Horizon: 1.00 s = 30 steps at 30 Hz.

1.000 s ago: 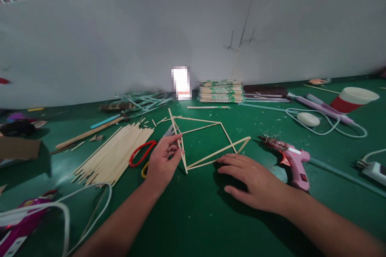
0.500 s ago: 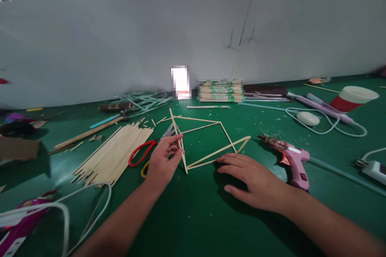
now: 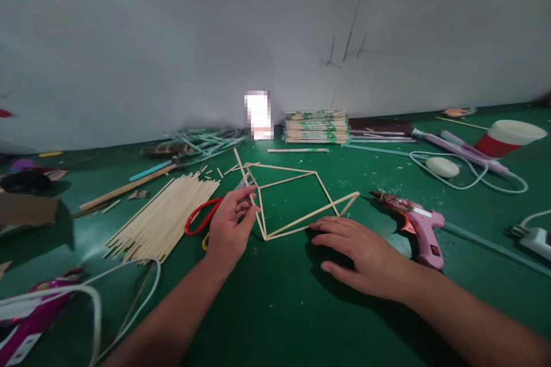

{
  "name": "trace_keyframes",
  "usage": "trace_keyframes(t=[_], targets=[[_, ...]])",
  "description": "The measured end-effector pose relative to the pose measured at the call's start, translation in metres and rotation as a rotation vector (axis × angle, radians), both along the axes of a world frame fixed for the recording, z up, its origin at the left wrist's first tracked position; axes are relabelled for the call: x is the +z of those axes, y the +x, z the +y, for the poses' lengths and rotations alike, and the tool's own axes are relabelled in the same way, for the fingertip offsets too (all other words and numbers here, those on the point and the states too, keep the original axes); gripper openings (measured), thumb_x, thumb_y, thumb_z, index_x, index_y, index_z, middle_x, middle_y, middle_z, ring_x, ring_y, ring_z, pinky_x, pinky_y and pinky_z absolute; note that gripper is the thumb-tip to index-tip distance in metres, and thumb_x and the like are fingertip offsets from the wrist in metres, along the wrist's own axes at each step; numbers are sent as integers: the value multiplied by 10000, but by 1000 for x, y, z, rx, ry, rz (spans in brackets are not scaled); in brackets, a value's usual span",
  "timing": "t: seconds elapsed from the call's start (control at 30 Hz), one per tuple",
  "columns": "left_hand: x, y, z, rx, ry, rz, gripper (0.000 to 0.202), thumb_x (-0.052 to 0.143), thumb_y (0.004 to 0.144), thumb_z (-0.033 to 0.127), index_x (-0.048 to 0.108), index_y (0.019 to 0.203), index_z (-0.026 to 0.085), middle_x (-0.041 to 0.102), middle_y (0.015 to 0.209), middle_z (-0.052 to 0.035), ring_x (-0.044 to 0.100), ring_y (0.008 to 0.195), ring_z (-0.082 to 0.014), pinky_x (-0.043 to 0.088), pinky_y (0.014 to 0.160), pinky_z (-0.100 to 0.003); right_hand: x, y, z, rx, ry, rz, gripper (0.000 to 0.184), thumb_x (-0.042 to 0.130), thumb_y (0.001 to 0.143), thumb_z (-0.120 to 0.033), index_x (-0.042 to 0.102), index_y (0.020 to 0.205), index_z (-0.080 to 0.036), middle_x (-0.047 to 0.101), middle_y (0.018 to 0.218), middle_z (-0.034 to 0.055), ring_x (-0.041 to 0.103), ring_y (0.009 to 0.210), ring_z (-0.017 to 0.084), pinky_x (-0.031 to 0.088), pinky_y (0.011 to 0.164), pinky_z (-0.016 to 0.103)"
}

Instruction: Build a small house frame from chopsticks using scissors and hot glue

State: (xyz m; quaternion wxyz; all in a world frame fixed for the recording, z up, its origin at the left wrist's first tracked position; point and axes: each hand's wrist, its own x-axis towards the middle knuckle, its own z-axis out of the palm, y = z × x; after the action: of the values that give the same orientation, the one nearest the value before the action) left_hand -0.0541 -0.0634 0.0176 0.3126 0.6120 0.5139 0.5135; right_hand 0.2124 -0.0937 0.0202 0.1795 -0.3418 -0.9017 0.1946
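Note:
A frame of thin wooden sticks (image 3: pixel 297 198) glued into joined triangles lies on the green table (image 3: pixel 275 304). My left hand (image 3: pixel 230 226) pinches one upright-leaning stick at the frame's left side, between thumb and fingertips. My right hand (image 3: pixel 361 255) rests palm down on the table, fingers spread, with its fingertips touching the frame's lower stick near the middle. Red-handled scissors (image 3: pixel 204 215) lie just left of my left hand.
Loose wooden sticks (image 3: pixel 166 215) fan out at left. A pink glue gun (image 3: pixel 415 221) lies right of the frame. A stack of packed sticks (image 3: pixel 316 127) stands by the white board. A red cup (image 3: pixel 505 137), cables and another glue gun (image 3: pixel 26 315) are around.
The view has shifted slightly. My left hand has tipped the stick it holds a little to the left. My right hand stays in place.

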Motion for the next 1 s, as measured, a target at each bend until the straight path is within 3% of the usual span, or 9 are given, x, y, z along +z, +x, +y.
trace_keyframes(t=[1.0], targets=[[-2, 2, 2, 4, -55, -88, 418, 637, 778, 222, 556, 1185, 175, 623, 1059, -73, 620, 778, -123, 551, 724, -269, 0, 0, 0, -11, -3, -5, 313, 528, 855, -336, 617, 1131, -217, 558, 1308, 82, 470, 1239, 237, 396, 1021, 447]])
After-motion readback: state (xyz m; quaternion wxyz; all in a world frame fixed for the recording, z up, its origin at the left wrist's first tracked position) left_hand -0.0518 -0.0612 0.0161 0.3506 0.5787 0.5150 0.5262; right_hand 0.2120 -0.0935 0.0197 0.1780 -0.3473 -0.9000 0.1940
